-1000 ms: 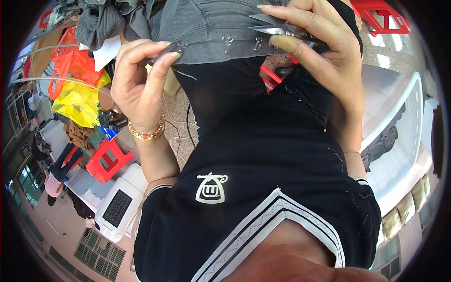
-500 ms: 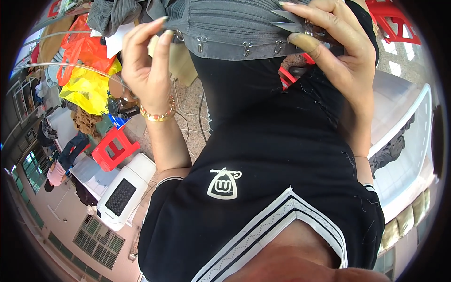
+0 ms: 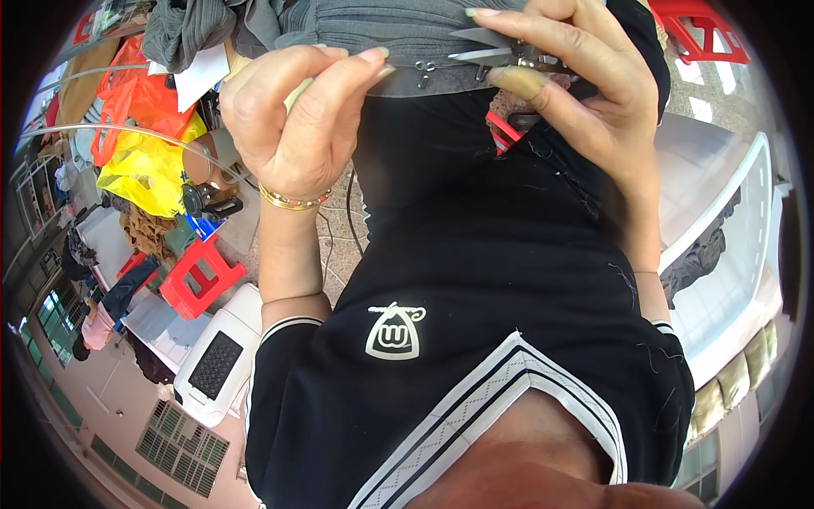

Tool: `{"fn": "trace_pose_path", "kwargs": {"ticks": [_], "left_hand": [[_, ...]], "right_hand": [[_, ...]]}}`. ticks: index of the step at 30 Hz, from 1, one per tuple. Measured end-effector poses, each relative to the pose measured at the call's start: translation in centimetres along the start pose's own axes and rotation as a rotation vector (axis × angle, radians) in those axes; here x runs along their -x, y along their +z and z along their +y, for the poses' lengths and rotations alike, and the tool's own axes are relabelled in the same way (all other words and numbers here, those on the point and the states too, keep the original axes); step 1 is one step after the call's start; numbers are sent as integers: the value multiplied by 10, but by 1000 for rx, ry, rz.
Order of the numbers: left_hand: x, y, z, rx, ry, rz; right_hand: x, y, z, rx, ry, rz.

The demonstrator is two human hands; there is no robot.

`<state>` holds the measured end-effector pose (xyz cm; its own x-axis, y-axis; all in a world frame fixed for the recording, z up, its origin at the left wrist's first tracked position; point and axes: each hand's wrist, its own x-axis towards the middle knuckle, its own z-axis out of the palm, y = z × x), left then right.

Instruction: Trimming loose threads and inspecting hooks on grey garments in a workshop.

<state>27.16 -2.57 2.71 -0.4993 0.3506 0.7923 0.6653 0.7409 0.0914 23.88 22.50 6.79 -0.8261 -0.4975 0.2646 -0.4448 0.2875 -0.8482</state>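
A grey pleated garment (image 3: 373, 25) lies across my lap at the top, its band lined with small metal hooks (image 3: 425, 71). My left hand (image 3: 297, 119) is closed in a pinch at the band, left of a hook; what sits between its fingertips is too small or hidden to make out. In my right hand (image 3: 585, 93) is a pair of thread snips (image 3: 483, 47), blades apart and pointing left over the band. A yellowish cover wraps the right thumb, which lies by the lower blade. The snips' rear is partly hidden by the fingers.
Red and yellow plastic bags (image 3: 144, 174) are heaped at the left, above a red stool (image 3: 203, 276) and a white bin (image 3: 216, 365). On the right stands a white tub (image 3: 729, 237) with dark cloth inside. Another red stool (image 3: 699, 32) is at top right. Further left, a person bends.
My left hand has moved right along the band, and its parted fingers have come together in a pinch. The snips and my right hand have shifted slightly left.
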Motion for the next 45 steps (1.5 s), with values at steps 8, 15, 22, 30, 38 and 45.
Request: {"fn": "trace_pose_path", "kwargs": {"ticks": [8, 15, 22, 30, 38, 45], "left_hand": [[-5, -6, 23, -1, -73, -38], [-6, -11, 29, -17, -77, -120], [-2, -8, 37, 22, -183, -54], [8, -15, 35, 342, -464, 128], [8, -12, 36, 453, -530, 205], [10, -9, 33, 451, -494, 225]], "right_hand": [[-2, 1, -3, 143, -124, -32], [-4, 5, -6, 235, -160, -14], [-4, 4, -11, 355, -205, -49], [-9, 8, -25, 244, -64, -45], [-34, 15, -29, 425, -357, -52], [-36, 21, -33, 550, -299, -40]]}}
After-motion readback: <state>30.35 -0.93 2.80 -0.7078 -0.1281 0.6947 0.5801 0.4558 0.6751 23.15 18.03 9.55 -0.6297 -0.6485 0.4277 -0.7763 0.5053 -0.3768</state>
